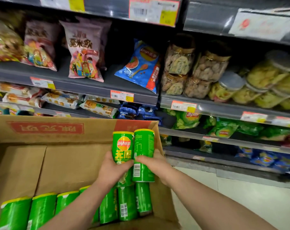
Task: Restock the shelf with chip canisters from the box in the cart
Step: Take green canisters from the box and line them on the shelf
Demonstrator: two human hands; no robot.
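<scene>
1. The left hand [114,170] is clamped on a green chip canister [123,145], fingers curled round its lower half and the logo side facing the camera.
2. The right hand [155,165] wraps a second canister [144,146], barcode side showing. The two tubes touch side by side above the far right corner of the cardboard box [98,130].
3. Both held canisters stand near upright. Their long axes run from 6 to 12 o'clock, with the yellow-rimmed tops at 12 o'clock toward the shelving. The second tube's base shows at 6 o'clock; the first tube's base is hidden behind the left hand.
4. From 6 to 8 o'clock of the hands, the remaining canisters [41,209] lie in a row in the box, yellow rims toward 12 o'clock.
5. At 2 o'clock, a shelf [232,141] carries green chip bags [223,130]. No canister row shows on any shelf, so the target slot cannot be told. The cart is out of view.
6. Likely trouble: each hand holds a smooth tube single-handed, so a loosened grip on the way across could let one slide and drop to the floor [240,196] or back onto the row.
7. The box's raised wall stands just behind the tubes at 12 o'clock. A low swing toward the shelving could catch a base on it and tip a canister out of its hand.
8. The shelves look crowded with soft bags. A tube pushed in top-first may knock bags forward, and one set on a bag may lean or roll.
</scene>
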